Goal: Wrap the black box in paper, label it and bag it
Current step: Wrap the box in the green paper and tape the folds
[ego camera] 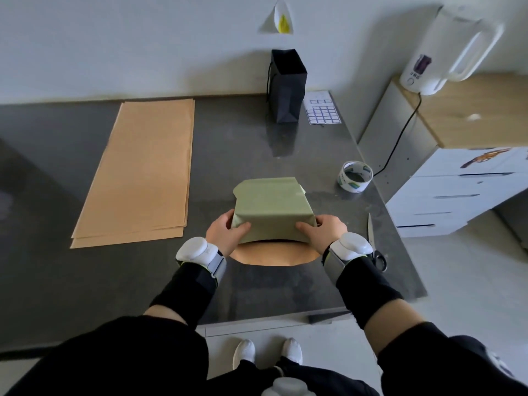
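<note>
A box covered in olive-green paper (271, 208) sits on the dark grey table (234, 144) in front of me; the box itself is hidden under the sheet. My left hand (225, 232) grips its near left corner, thumb on top of the paper. My right hand (323, 231) grips the near right corner the same way. The paper's tan underside (274, 255) sticks out below the box toward me. A black paper bag (287, 87) stands upright at the back. A sheet of blue-edged labels (324, 110) lies right of the bag.
A stack of tan paper sheets (143, 172) lies at the left. A roll of tape (355, 176) sits right of the box, and scissors (375, 247) lie near the table's right edge. A white kettle (445, 50) stands on a wooden cabinet (471, 110).
</note>
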A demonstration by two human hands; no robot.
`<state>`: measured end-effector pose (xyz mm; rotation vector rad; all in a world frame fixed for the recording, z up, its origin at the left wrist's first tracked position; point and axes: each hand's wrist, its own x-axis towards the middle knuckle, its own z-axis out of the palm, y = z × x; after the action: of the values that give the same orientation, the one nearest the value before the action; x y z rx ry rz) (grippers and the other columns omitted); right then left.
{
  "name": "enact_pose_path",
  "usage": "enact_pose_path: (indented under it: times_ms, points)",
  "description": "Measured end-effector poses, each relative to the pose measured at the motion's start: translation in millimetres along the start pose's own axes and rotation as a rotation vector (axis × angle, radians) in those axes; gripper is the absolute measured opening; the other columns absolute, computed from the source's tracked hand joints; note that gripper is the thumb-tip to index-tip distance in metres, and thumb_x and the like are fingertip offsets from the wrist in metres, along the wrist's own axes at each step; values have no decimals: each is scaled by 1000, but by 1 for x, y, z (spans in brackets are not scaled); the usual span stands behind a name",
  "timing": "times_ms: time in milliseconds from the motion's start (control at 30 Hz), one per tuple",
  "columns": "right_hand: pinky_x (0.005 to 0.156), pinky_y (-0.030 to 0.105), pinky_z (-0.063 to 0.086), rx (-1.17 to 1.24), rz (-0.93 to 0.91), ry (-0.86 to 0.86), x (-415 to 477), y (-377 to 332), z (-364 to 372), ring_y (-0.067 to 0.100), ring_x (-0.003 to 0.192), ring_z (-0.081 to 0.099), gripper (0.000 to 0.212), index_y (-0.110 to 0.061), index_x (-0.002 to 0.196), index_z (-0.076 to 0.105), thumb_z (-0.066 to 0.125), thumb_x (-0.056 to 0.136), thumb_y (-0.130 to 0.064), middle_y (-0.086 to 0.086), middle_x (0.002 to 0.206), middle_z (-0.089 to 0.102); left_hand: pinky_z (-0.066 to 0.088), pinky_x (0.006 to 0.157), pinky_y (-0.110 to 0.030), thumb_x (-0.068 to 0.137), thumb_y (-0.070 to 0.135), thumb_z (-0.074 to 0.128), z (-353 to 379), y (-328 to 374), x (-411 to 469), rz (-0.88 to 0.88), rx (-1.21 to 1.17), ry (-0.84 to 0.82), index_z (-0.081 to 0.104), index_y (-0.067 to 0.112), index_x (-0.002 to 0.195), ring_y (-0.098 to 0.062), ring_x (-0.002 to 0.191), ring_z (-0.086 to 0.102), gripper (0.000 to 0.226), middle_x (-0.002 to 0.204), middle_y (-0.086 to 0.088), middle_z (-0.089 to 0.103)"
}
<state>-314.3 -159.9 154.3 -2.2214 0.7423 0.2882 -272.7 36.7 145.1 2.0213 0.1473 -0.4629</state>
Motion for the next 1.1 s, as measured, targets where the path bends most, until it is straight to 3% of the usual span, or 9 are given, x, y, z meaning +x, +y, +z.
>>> enact_pose_path:
  times_ms: [100, 233, 467, 800, 933, 1100]
  points:
    - [49, 25, 32, -27, 1, 7, 0, 1, -1, 23, 69, 51, 28, -16, 73, 58, 62, 85, -41, 1, 68, 55, 43, 99, -37, 66, 33, 58, 3, -5, -4, -3, -155, 1, 58, 21, 122, -22, 112, 58, 57, 107, 2, 63]
    - [47, 25, 31, -52, -16, 1, -1, 3, -2, 22, 65, 49, 32, -11, 79, 60, 60, 86, -42, 1, 67, 53, 41, 93, -32, 90, 13, 55, 7, -12, -6, 19, -124, 9, 53, 18, 131, -21, 110, 55, 42, 111, 0, 61]
    - [61, 27, 37, -73, -27, 10, -5, 6, 3, 25, 72, 53, 32, -8, 86, 60, 58, 88, -40, 4, 77, 57, 31, 87, -21, 93, 16, 53, 12, -18, -5, 31, 95, 97, 41, 22, 141, -25, 123, 49, 50, 132, -5, 56]
    - [61, 27, 36, -101, -27, 15, -6, 15, 11, 23, 76, 53, 33, -11, 94, 61, 59, 86, -43, 2, 84, 59, 31, 86, -15, 88, 8, 56, 10, -30, -6, 85, 148, 83, 33, 26, 146, -24, 123, 50, 65, 134, -2, 55]
    - [54, 25, 34, -178, -16, -73, -11, 30, 22, 22, 77, 52, 32, -15, 102, 58, 61, 86, -41, 5, 97, 63, 37, 79, -22, 86, 7, 56, 13, -50, -9, 85, 245, 55, 16, 34, 149, -33, 109, 58, 78, 119, -6, 64]
    - [72, 29, 43, -228, 7, -103, -17, 46, 40, 32, 95, 59, 37, -11, 112, 52, 61, 86, -36, 11, 105, 64, 41, 84, -28, 86, 7, 57, 26, -74, -12, 68, 309, 67, 20, 33, 148, -32, 110, 57, 77, 121, -4, 64]
